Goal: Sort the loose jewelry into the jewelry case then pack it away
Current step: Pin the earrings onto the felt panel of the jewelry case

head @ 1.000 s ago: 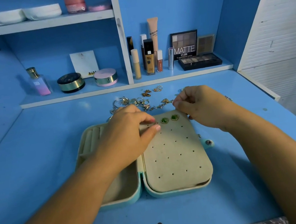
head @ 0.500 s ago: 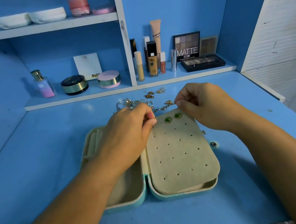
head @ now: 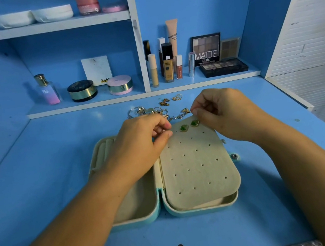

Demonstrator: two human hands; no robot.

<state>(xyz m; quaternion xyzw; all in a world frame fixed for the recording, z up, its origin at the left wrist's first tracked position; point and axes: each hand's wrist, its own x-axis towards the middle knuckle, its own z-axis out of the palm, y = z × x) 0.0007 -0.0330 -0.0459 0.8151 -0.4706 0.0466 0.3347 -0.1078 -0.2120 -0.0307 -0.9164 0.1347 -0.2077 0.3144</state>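
Jewelry case (head: 200, 210) lies open on the blue tabletop (head: 47, 161), loose jewelry (head: 155, 110) just beyond it.
Head view: the shelf palette (head: 206, 50) reads "MATTE", a white box (head: 96, 70) "NUDE". Two green earrings (head: 184, 128) sit in the case's perforated panel (head: 198, 172). The left hand (head: 139, 145) pinches a small gold piece (head: 163, 130) at the panel's edge. The right hand (head: 225, 113), fingers curled, pinches its far corner.

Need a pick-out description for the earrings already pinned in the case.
Find the open teal jewelry case on the blue desk; its right half holds a beige perforated panel. At the panel's far edge sit two gold-rimmed green earrings. They alone are green; the loose pile behind is gold and silver.
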